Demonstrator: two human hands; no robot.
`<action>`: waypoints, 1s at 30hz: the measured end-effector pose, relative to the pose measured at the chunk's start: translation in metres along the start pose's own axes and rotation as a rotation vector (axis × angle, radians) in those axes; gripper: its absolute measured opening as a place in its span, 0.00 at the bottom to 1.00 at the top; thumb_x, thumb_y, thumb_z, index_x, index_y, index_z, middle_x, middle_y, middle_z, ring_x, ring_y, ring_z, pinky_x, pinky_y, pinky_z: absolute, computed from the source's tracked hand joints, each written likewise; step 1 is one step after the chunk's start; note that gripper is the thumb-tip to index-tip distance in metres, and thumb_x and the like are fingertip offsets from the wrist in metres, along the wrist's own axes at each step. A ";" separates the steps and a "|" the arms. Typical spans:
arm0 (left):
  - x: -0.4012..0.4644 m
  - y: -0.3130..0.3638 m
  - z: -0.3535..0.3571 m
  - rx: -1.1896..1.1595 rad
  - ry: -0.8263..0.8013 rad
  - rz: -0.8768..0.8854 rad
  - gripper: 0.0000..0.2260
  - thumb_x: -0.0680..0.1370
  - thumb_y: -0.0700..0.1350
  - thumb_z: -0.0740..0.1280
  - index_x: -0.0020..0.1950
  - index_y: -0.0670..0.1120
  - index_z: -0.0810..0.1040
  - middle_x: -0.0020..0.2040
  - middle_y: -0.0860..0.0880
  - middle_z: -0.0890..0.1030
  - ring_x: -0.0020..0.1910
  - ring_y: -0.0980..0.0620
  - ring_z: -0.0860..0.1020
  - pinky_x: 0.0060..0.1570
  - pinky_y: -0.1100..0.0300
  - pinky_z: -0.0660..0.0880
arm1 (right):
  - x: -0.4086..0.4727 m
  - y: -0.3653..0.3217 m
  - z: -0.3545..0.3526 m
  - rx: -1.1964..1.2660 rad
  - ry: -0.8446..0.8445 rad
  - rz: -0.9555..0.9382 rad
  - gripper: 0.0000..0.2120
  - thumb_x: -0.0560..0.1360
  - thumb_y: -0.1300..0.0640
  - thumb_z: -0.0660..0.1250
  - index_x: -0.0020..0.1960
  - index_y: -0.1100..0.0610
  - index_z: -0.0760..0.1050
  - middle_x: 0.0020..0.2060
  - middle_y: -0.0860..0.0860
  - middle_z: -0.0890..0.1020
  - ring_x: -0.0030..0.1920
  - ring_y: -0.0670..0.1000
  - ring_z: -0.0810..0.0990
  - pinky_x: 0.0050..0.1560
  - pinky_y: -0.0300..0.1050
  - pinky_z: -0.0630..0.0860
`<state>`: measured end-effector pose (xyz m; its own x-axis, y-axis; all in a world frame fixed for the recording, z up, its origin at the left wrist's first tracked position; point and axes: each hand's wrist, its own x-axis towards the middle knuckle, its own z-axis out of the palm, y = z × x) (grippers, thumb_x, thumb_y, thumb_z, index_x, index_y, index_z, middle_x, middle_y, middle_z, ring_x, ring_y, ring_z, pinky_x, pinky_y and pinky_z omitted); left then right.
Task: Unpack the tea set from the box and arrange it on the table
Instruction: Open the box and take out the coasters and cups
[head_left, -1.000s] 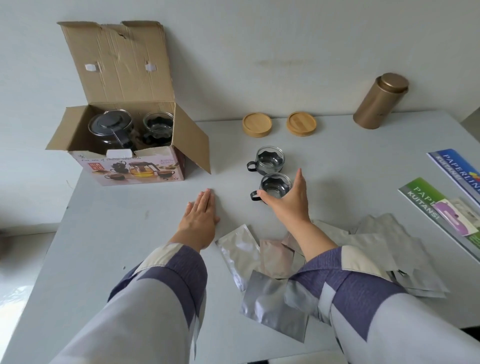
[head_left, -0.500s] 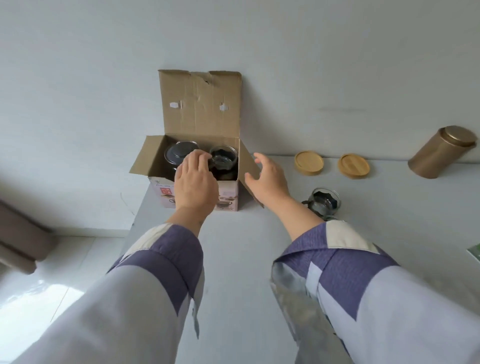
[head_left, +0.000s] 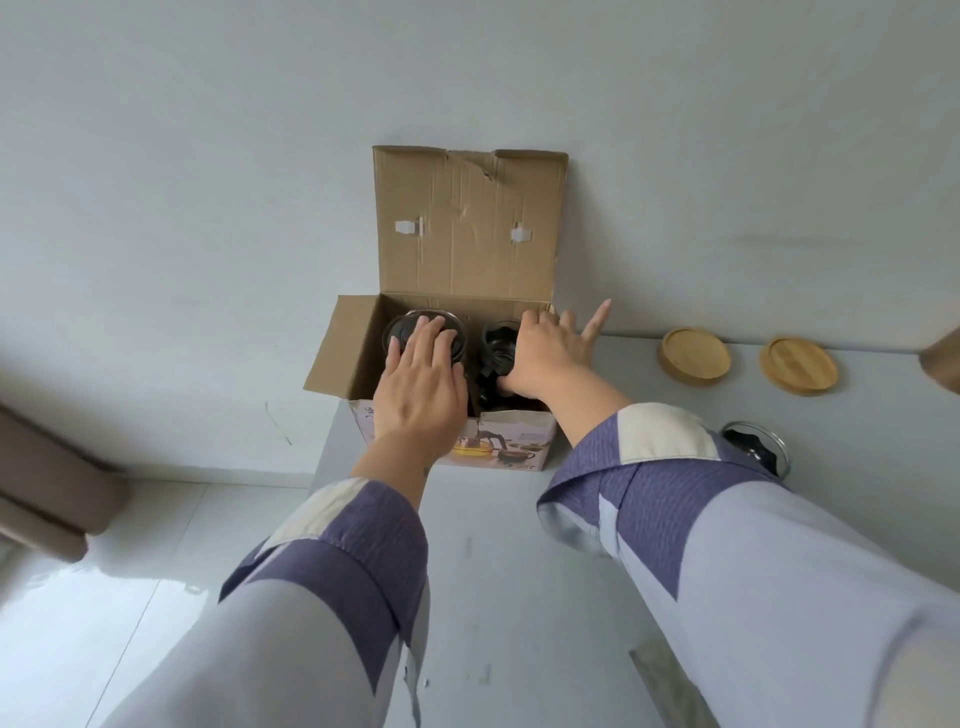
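Reaching into the box (head_left: 519, 434) at the tabletop's far left corner, the left hand (head_left: 421, 387) lay flat-fingered on the teapot (head_left: 400, 327), the right hand (head_left: 545, 353) splayed beside the cup (head_left: 498, 345).

Soft, even daylight fills the scene, bright without harshness. Glare washes out the glossy floor (head_left: 78, 597) at near left. The box (head_left: 467, 249) throws a faint shadow on the wall (head_left: 208, 156) to its right; shadows on the bench (head_left: 493, 571) are pale. Wide-angle distortion stretches the sleeves (head_left: 322, 613) at the near edge, and detail is slightly soft throughout.
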<state>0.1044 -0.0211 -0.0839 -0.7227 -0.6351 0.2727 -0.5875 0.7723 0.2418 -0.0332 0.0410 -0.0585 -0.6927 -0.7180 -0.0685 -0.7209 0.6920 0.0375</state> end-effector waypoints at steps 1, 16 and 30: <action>0.000 0.000 0.000 0.000 0.006 0.002 0.20 0.81 0.46 0.50 0.73 0.44 0.63 0.75 0.47 0.61 0.76 0.50 0.53 0.75 0.50 0.46 | 0.001 -0.002 0.001 -0.011 0.017 0.012 0.37 0.66 0.39 0.69 0.67 0.58 0.66 0.64 0.54 0.73 0.69 0.60 0.65 0.66 0.73 0.33; -0.001 0.003 -0.002 0.051 -0.020 0.004 0.21 0.82 0.47 0.48 0.75 0.43 0.59 0.76 0.46 0.58 0.77 0.49 0.50 0.74 0.51 0.44 | -0.012 0.002 -0.002 0.375 0.118 0.017 0.42 0.62 0.42 0.74 0.68 0.55 0.60 0.67 0.53 0.67 0.73 0.55 0.59 0.71 0.68 0.38; -0.001 0.003 -0.001 0.059 -0.010 0.008 0.21 0.82 0.46 0.49 0.74 0.42 0.61 0.76 0.46 0.59 0.77 0.49 0.52 0.74 0.50 0.46 | -0.028 0.023 -0.004 1.175 0.326 0.136 0.38 0.59 0.53 0.80 0.66 0.50 0.68 0.59 0.47 0.77 0.59 0.48 0.76 0.54 0.36 0.70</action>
<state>0.1037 -0.0175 -0.0827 -0.7305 -0.6292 0.2654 -0.6020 0.7769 0.1847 -0.0302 0.0767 -0.0516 -0.8554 -0.5028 0.1248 -0.3024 0.2889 -0.9084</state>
